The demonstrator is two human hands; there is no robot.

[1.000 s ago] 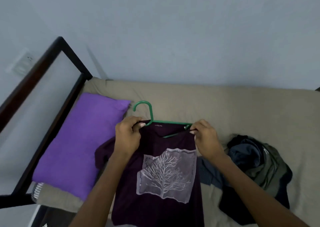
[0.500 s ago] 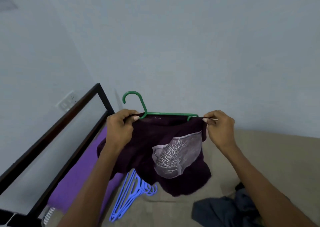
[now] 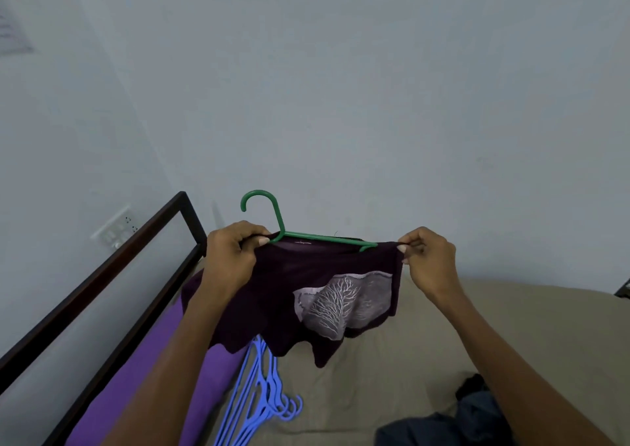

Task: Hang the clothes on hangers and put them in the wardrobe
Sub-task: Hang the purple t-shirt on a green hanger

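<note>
While lifted between both hands, purple shirt [image 3: 306,285], green hanger [image 3: 306,236]

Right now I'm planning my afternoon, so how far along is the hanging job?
Done: the green hanger sits inside the purple shirt. In hand: left hand and right hand hold its shoulders above the bed. Left: dark clothes and blue hangers lie there; no wardrobe in view.

At frame centre, both hands hold a dark purple shirt [image 3: 306,285] on a green hanger [image 3: 317,237]: the left hand [image 3: 231,261] grips one shoulder, the right hand [image 3: 429,258] pinches the other. Below, blue hangers [image 3: 262,401] lie on the bed [image 3: 511,326] beside a purple pillow [image 3: 136,394].
</note>
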